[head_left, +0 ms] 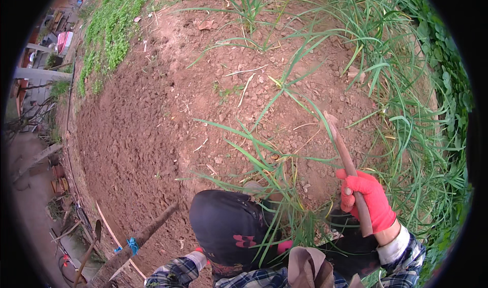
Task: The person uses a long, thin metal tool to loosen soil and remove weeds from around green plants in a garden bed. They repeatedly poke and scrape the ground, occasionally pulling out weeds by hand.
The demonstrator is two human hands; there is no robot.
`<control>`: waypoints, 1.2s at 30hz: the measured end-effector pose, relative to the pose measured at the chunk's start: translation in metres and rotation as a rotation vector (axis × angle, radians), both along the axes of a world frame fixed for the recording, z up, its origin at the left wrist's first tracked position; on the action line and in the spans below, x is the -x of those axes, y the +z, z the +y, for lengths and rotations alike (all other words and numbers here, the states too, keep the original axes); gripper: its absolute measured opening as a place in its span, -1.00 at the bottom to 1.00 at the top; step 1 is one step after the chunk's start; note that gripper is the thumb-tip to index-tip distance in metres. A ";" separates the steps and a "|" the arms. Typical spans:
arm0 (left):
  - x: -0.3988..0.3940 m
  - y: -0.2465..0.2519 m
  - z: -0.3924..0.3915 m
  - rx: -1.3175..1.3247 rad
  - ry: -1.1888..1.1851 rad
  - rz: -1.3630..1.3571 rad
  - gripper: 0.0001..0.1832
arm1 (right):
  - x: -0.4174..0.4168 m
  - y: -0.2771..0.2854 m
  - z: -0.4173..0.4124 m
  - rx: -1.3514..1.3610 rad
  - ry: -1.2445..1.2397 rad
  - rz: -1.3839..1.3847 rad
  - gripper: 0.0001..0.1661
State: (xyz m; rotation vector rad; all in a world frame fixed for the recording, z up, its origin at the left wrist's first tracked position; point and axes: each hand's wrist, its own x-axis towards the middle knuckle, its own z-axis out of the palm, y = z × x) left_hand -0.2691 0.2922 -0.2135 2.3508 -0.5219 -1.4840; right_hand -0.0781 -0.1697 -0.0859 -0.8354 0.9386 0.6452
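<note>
My right hand (368,198), in a red knit glove, is closed around the wooden handle (344,150) of a short hand tool. The tool's far end is at the reddish soil, and its head is blurred and hard to make out. Long green leaves of an onion-like plant (263,162) spread in front of my dark-clad knee (225,219). Only a sliver of my left hand (201,251) shows, red-gloved beside that leg; its fingers are hidden. A pink patch (285,246) lies across the leg, and I cannot tell whether it is glove or clothing.
Long-leaved plants (381,59) crowd the right side, with a leafy hedge (450,82) beyond. Darker, crumbly soil (126,135) lies left, below low green seedlings (110,32). A wooden pole (152,227) with blue ties slants in at lower left. Paving and clutter line the far left.
</note>
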 end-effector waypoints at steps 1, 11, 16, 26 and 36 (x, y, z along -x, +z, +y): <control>0.001 0.002 0.001 -0.020 0.014 0.021 -0.56 | -0.008 -0.008 0.000 0.000 0.035 0.019 -0.60; 0.022 0.061 -0.061 -0.115 0.283 0.242 -0.56 | -0.042 -0.085 -0.033 0.315 0.191 0.024 -0.69; 0.047 0.115 -0.105 -0.118 0.492 0.396 -0.57 | -0.040 0.018 0.015 0.286 -0.023 0.222 -0.72; 0.025 0.229 -0.134 -0.219 0.662 0.669 -0.57 | -0.154 0.160 0.041 0.219 0.164 0.022 -0.54; -0.134 0.316 -0.160 -0.446 0.441 0.868 -0.51 | -0.315 0.157 -0.028 -0.089 0.372 -0.002 -0.48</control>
